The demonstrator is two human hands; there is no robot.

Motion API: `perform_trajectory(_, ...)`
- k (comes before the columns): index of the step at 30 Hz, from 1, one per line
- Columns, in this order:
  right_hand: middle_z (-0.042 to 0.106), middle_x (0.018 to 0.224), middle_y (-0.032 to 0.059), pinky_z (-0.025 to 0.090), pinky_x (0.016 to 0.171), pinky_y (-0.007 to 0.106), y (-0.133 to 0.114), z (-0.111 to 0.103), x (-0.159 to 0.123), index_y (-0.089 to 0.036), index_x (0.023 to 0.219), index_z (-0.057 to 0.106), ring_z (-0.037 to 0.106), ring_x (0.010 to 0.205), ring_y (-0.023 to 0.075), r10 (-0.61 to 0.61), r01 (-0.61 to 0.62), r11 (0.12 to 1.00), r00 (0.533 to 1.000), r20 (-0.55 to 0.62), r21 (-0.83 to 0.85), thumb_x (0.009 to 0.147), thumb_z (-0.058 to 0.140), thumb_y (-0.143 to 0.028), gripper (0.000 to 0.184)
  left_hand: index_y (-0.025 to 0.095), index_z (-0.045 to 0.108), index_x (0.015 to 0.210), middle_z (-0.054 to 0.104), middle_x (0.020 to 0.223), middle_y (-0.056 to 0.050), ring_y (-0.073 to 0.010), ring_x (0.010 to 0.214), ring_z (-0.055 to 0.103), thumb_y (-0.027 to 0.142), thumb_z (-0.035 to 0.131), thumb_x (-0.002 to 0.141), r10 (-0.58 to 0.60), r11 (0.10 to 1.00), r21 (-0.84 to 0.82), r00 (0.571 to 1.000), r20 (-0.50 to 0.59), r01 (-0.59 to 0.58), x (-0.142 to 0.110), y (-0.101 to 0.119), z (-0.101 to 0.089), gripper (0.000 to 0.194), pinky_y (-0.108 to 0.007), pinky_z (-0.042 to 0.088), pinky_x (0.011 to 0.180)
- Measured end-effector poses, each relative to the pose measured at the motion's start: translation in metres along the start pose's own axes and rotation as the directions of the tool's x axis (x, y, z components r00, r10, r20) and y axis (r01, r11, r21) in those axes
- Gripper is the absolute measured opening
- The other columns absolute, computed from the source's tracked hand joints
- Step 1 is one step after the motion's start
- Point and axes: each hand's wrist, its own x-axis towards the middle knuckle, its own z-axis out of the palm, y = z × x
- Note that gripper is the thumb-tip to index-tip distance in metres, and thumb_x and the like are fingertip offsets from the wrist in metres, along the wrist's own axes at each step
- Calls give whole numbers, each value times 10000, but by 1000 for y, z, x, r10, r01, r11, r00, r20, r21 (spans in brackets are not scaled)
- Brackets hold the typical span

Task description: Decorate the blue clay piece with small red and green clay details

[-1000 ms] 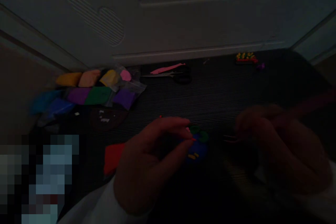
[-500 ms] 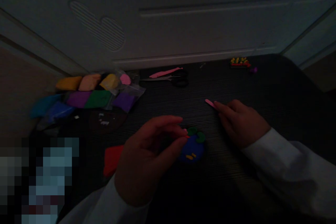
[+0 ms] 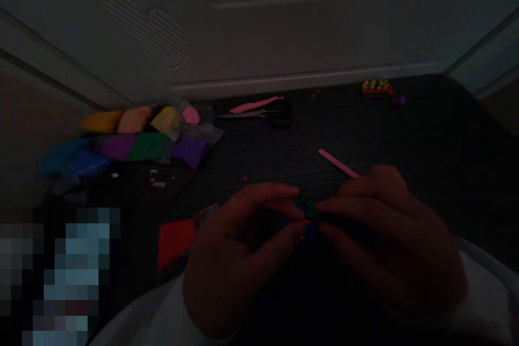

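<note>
A round blue clay piece (image 3: 310,233) with green clay curls (image 3: 311,207) and small yellow bits lies between my two hands, mostly covered by fingers. My left hand (image 3: 239,251) is closed in a pinch over its left side, with a small orange-red clay bit (image 3: 306,221) at the fingertips. On the opposite side, my right hand (image 3: 389,238) has its thumb and forefinger closed against the edge of the blue piece. A pink stick (image 3: 338,162) lies on the table just beyond the right knuckles. The picture is dark, and contact at the fingertips is hard to see.
Bags of coloured clay, including a green one (image 3: 149,147), lie at the left. A red clay pack (image 3: 175,240) sits beside my left wrist. Scissors (image 3: 275,117) and a pink strip (image 3: 256,105) lie at the back. A yellow-and-red clay piece (image 3: 376,88) stands far right.
My right hand has let go of the pink stick and come left and nearer to the blue clay piece. My left hand has shifted slightly right. A small red speck now shows on the table.
</note>
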Motion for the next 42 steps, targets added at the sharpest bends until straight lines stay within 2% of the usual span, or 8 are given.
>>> perform_trajectory(8, 632, 774, -11, 378, 733, 362, -1, 2, -3, -203, 828, 620, 558, 696, 126, -12, 11, 997, 1000, 16, 70, 717, 615, -185, 112, 323, 547, 998, 670, 792, 74, -98, 720, 639, 114, 633, 702, 67, 989, 127, 996, 53, -73, -4, -2, 2, 372, -189, 511, 680)
perform_trajectory(16, 634, 735, -14, 392, 695, 342, -3, 2, -2, -199, 778, 610, 561, 677, 121, 6, -9, 994, 1000, 26, 106, 723, 600, -163, 66, 311, 546, 1004, 664, 840, 48, -127, 769, 630, 156, 622, 718, 76, 985, 152, 996, 49, -83, -5, -2, 3, 335, -226, 511, 699)
perform_trajectory(20, 634, 731, -11, 398, 694, 342, -2, 1, -1, -197, 785, 612, 565, 676, 122, 12, -15, 994, 999, 31, 104, 719, 609, -161, 75, 271, 601, 917, 638, 952, 10, -162, 921, 588, 162, 619, 714, 150, 949, 275, 988, 35, -154, -1, -2, 0, 232, -279, 471, 824)
perform_trajectory(23, 632, 728, -7, 400, 680, 340, -2, 1, -2, -188, 782, 614, 563, 671, 120, 1, -4, 994, 1000, 26, 110, 716, 612, -156, 73, 273, 633, 844, 622, 989, 12, -170, 954, 568, 152, 616, 709, 202, 918, 336, 977, 65, -213, 0, -1, -1, 182, -345, 392, 938)
perform_trajectory(27, 638, 729, -3, 400, 667, 340, -2, 1, -1, -185, 774, 617, 560, 669, 123, 1, -3, 995, 1000, 21, 102, 719, 610, -162, 60, 278, 640, 831, 611, 1011, 11, -177, 948, 564, 158, 629, 695, 222, 908, 344, 971, 89, -239, -1, -1, 0, 182, -395, 335, 984)
perform_trajectory(33, 642, 729, -10, 402, 683, 345, -2, 0, -1, -191, 772, 616, 562, 665, 119, -9, 6, 995, 1000, 24, 98, 716, 611, -159, 64, 270, 651, 786, 628, 977, 6, -185, 930, 565, 157, 622, 691, 222, 909, 340, 971, 93, -240, 0, 0, 0, 150, -370, 375, 940)
perform_trajectory(42, 640, 737, -14, 398, 676, 347, -2, 0, -1, -195, 775, 612, 557, 678, 120, -2, -3, 994, 999, 46, 111, 719, 609, -156, 69, 276, 637, 786, 621, 967, 23, -169, 934, 560, 136, 614, 696, 226, 905, 347, 969, 96, -246, 0, 2, -1, 167, -356, 355, 957)
